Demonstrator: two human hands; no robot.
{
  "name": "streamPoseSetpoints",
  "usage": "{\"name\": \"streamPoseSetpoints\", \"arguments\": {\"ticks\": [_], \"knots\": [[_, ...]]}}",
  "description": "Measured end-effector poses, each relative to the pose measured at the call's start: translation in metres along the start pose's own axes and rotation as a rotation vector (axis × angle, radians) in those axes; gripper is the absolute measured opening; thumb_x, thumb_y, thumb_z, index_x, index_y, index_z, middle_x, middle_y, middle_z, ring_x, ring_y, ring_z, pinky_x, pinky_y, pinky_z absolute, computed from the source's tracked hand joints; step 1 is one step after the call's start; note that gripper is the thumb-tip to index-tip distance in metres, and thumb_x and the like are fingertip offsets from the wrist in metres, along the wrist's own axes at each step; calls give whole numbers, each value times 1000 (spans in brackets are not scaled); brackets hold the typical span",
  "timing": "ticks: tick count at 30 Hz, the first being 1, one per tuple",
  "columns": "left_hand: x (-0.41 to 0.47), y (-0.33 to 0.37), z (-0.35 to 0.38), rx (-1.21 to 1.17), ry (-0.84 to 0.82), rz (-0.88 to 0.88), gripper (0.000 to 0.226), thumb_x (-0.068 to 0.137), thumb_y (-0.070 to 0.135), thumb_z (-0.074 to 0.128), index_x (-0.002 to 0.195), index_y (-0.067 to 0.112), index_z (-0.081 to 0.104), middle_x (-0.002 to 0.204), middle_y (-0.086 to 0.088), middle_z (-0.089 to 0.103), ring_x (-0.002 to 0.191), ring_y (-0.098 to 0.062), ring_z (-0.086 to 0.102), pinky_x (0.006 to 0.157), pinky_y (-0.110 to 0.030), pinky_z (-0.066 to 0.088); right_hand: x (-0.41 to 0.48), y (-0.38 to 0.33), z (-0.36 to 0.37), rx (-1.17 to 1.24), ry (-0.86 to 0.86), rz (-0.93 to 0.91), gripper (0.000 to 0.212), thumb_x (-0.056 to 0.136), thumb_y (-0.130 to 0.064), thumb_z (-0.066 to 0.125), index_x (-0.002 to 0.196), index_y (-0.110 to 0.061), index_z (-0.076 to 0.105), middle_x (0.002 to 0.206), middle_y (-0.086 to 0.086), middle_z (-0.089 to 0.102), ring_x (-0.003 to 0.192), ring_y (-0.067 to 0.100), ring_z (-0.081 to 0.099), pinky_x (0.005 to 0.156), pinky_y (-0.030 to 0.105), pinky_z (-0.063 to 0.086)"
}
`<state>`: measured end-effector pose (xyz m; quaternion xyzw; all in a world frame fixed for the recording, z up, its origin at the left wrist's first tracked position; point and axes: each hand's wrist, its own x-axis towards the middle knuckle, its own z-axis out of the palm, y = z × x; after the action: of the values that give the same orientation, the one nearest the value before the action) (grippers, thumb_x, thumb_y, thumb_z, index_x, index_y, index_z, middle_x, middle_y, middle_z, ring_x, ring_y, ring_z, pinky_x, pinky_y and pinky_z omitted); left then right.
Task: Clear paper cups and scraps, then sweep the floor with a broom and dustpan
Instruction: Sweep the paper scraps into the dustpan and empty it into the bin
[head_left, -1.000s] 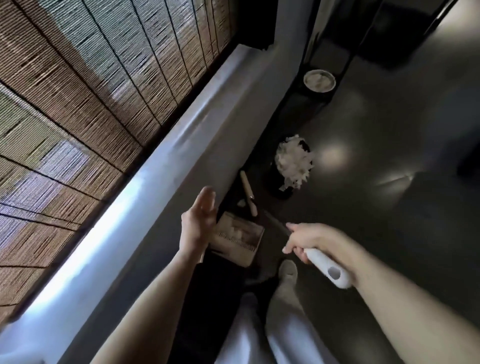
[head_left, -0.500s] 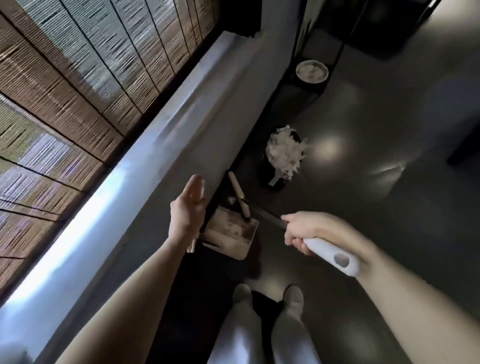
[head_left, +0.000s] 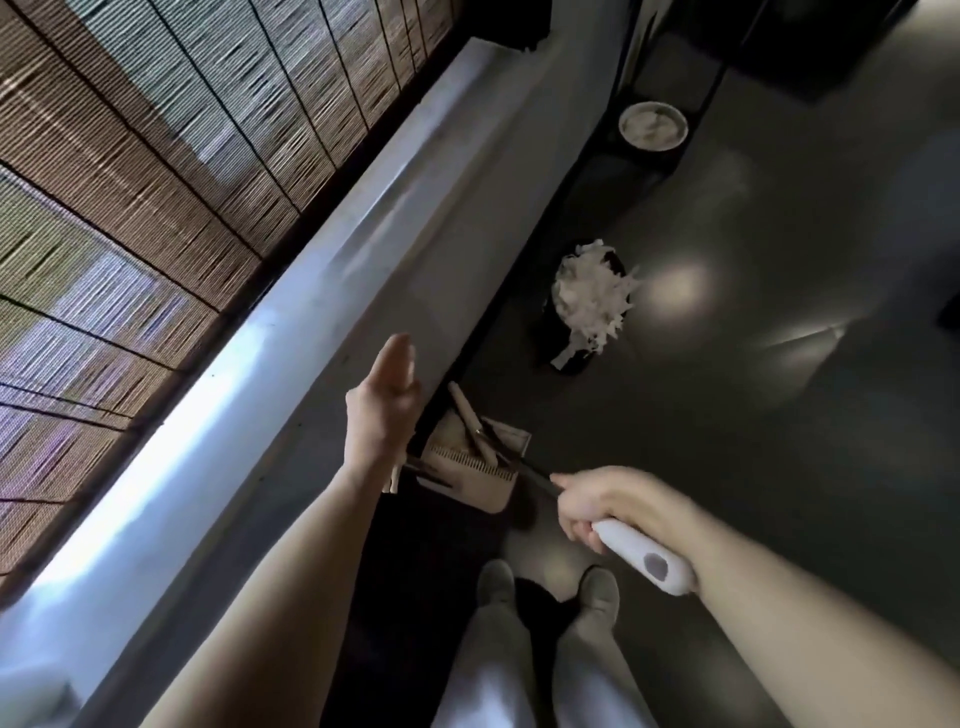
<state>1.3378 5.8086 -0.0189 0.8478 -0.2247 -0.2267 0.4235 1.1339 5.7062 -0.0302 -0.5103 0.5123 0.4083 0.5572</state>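
My right hand (head_left: 605, 501) grips the white handle (head_left: 644, 558) of a long dark pole that runs down to the beige dustpan (head_left: 470, 465) on the dark floor. A beige broom handle (head_left: 470, 423) lies across the dustpan. My left hand (head_left: 382, 408) hovers above and left of the dustpan with straight fingers and holds nothing. Beyond stands a black bin (head_left: 587, 306) heaped with white paper scraps.
A grey sill (head_left: 291, 364) and a bamboo blind (head_left: 156, 171) run along the left. A second round bin (head_left: 653, 126) with white contents stands further off by the wall. My feet (head_left: 545, 587) stand below the dustpan. Dark glossy floor (head_left: 779, 415) stretches to the right.
My feet have come together side by side. The dustpan handle has swung nearer the broom handle. Both hands keep their poses.
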Motion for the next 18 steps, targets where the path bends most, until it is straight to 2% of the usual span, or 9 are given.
{"name": "streamPoseSetpoints", "arguments": {"ticks": [2,4,6,8,11,13,15,18], "knots": [[-3,1,-1,7,-25,-19,60,85,6,57,135,38,50,115,20,54,110,-2,54,93,-14,40,-18,8,-14,137,5,5,78,87,8,42,146,-41,28,39,-2,43,29,5,33,32,14,30],[-4,3,-2,22,-69,-34,64,84,7,59,138,39,46,120,17,53,117,-11,55,98,-24,43,-34,12,-30,262,32,-2,70,88,8,43,138,-41,40,37,-4,39,28,5,31,30,12,27],[-4,6,-4,35,-117,-34,66,84,8,60,139,40,43,124,12,55,114,-20,59,98,-37,49,-44,12,-41,315,58,-12,65,89,7,43,133,-41,44,38,-4,38,28,5,31,30,11,26],[-4,7,-6,25,-145,-42,66,83,10,62,135,46,43,118,12,57,102,-28,63,90,-45,53,-47,11,-43,328,66,-28,66,90,5,42,134,-43,41,39,-5,38,28,5,32,31,12,27],[-6,6,-8,-3,-141,-48,59,80,15,62,119,57,44,102,17,59,80,-25,59,78,-43,55,-34,7,-32,291,68,-56,73,89,4,42,143,-43,31,39,-4,42,31,5,35,33,14,30],[-4,4,-6,-28,-120,-58,60,81,13,62,120,56,46,104,14,60,78,-20,57,79,-42,53,-15,4,-14,230,55,-53,78,88,3,43,147,-43,24,44,-2,47,35,6,38,36,15,35],[-1,4,-6,-19,-119,-55,60,80,11,61,112,59,46,99,15,60,74,-21,56,76,-43,54,-2,0,9,165,3,-56,85,85,3,43,150,-44,16,53,2,50,41,8,41,42,18,39],[1,6,-6,4,-135,-57,58,79,12,58,102,63,45,96,12,60,70,-23,57,65,-38,55,2,-5,26,142,-31,-39,86,81,2,44,148,-46,21,49,2,51,39,8,42,42,19,38]]}}
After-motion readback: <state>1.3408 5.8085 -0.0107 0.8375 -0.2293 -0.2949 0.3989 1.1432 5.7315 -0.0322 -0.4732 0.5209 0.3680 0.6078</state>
